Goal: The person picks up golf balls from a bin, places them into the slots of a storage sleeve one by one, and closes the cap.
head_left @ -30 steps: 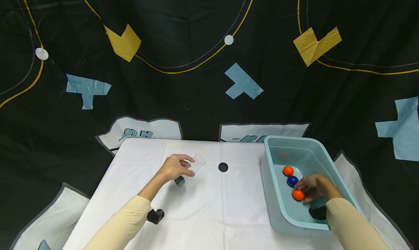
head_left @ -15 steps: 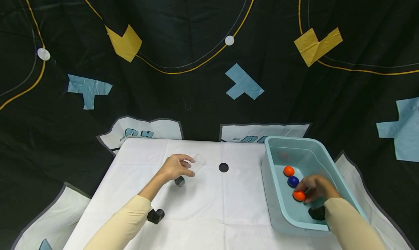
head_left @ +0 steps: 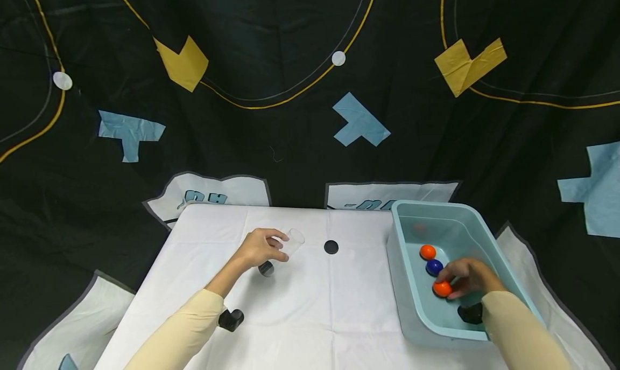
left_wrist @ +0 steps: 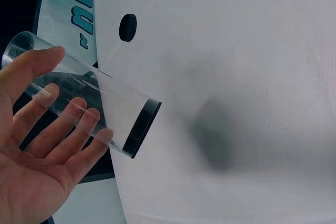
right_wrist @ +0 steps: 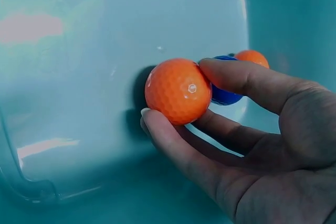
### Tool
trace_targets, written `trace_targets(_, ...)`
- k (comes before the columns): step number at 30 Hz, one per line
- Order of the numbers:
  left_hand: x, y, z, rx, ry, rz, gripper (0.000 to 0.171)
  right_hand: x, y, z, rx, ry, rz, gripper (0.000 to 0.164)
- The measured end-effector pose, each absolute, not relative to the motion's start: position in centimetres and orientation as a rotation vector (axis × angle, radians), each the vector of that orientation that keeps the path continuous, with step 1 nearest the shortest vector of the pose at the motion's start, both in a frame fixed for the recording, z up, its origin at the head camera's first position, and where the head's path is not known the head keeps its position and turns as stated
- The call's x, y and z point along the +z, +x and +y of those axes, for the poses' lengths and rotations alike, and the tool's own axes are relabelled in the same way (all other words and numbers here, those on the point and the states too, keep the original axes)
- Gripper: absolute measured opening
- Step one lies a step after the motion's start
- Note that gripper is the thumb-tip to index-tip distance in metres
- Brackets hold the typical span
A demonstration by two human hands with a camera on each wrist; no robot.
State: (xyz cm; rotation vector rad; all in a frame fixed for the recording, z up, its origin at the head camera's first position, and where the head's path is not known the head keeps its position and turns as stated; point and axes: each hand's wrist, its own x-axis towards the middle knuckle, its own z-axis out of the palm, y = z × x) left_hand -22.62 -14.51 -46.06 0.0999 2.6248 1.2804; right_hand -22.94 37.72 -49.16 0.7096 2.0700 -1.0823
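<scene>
On your left, your left hand (head_left: 261,247) is partly curled, thumb and fingers around a clear tube (left_wrist: 123,106) tilted above the tabletop (head_left: 290,332); its black end (left_wrist: 142,129) points down toward the cloth. Next, a black disc (head_left: 331,246) lies flat between tube and bin (head_left: 402,284). Inside the bin, a far orange ball (head_left: 428,252), a blue ball (head_left: 434,267) and a near orange ball (right_wrist: 178,92) line up toward you. Your right hand (head_left: 462,278), fingers bent, pinches the near orange ball; you can't tell whether it is lifted. The blue ball sits close by, crowding your fingers.

The table's left edge slants past your left forearm, and a dark backdrop (head_left: 271,127) rises behind. White cloth stretches from that forearm to the bin. The bin's left wall stands between your hands; your right sleeve (head_left: 523,327) crosses its near rim.
</scene>
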Motion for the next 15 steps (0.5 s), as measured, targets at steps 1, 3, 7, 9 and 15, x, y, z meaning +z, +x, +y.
trace_targets(1,-46.0,-22.6,-14.5,1.283,0.103,2.625,0.043,-49.0,-22.9,37.8,-1.088,0.705,2.068,0.047)
trace_targets(3,-45.9,-22.7,-14.5,1.282,0.101,2.627,0.042,-48.7,-22.9,37.9,-1.095,0.693,2.073,0.048)
trace_targets(7,-45.9,-22.8,-14.4,1.278,0.101,2.628,0.042,-47.7,-23.1,38.0,-1.105,0.651,2.082,0.041)
trace_targets(9,-45.9,-22.8,-14.4,1.277,0.109,2.626,0.043,-47.1,-23.2,38.0,-1.109,0.624,2.077,0.035)
trace_targets(15,-45.8,-22.7,-14.1,1.279,0.128,2.627,0.043,-44.8,-23.8,37.7,-1.094,0.539,2.067,0.028)
